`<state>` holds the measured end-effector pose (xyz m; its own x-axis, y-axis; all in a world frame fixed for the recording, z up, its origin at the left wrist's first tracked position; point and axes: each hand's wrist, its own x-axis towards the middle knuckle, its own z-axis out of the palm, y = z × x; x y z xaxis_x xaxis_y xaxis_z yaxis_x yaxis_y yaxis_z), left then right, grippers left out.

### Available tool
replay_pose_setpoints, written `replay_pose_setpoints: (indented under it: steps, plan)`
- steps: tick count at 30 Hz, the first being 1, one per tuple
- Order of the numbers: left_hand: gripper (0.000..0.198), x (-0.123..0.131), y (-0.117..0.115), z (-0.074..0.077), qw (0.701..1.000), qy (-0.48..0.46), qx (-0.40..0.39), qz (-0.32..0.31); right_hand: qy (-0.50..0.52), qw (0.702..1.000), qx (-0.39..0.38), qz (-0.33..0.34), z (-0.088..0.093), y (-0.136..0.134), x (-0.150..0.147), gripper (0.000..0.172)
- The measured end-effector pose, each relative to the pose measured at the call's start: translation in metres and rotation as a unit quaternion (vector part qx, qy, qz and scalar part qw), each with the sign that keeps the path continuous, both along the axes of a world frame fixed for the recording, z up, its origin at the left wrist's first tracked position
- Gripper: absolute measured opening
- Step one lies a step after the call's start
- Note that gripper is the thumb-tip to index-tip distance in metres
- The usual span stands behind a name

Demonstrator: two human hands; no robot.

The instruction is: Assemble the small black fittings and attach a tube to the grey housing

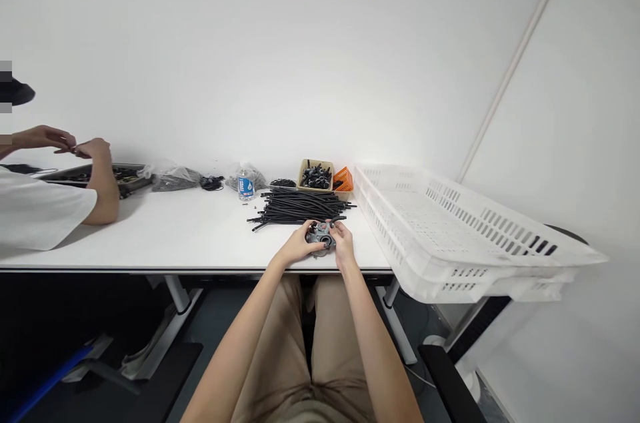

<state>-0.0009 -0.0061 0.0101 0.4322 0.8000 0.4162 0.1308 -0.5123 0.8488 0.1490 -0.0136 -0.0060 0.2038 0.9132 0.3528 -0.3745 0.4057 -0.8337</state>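
Note:
A grey metal part (321, 234) with a round opening is held between both hands, just above the near edge of the white table (200, 243). My left hand (297, 244) grips its left side, thumb along the front. On the other side, my right hand (343, 243) has its fingers closed on the part, near a short black piece at its top. Right behind the hands lies a pile of black tubes (300, 205). Some fingertips are hidden behind the part.
Behind the tubes are a beige bin (317, 163) of black pieces and an orange basket (350, 177). A bottle (245, 184) and plastic bags (175, 178) stand left. A large white crate (425, 236) is at right. Another person's hands (75, 143) are at far left.

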Motion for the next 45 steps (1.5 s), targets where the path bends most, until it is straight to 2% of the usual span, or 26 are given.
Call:
replay_pose_setpoints:
  steps: [5, 10, 15, 25, 28, 33, 45]
  plan:
    - [0.058, 0.001, -0.001, 0.001, 1.0, 0.006, -0.011, 0.007, 0.005, 1.0, -0.008, -0.011, -0.002, 0.002, 0.0, 0.035]
    - [0.059, 0.0, -0.002, 0.001, 1.0, 0.005, -0.016, 0.007, 0.01, 1.0, -0.006, 0.024, 0.0, 0.0, -0.001, 0.038]
    - [0.061, 0.0, -0.001, 0.001, 1.0, 0.009, -0.005, 0.008, -0.012, 1.0, 0.013, -0.002, -0.001, 0.002, -0.001, 0.035]
    - [0.057, 0.0, -0.001, 0.0, 1.0, 0.007, -0.008, 0.007, -0.003, 1.0, 0.012, -0.01, 0.004, -0.006, -0.001, 0.041]
    - [0.058, -0.001, 0.0, 0.001, 1.0, 0.005, -0.007, 0.004, -0.011, 0.998, 0.038, -0.042, 0.005, -0.005, -0.001, 0.042]
    - [0.056, -0.001, 0.002, 0.0, 1.0, 0.005, -0.001, -0.001, -0.03, 0.993, 0.049, -0.102, 0.006, 0.001, 0.003, 0.035]
    - [0.056, -0.004, 0.002, -0.001, 0.999, 0.029, 0.011, 0.015, -0.168, 0.978, 0.066, -0.103, 0.024, 0.002, 0.027, 0.021]
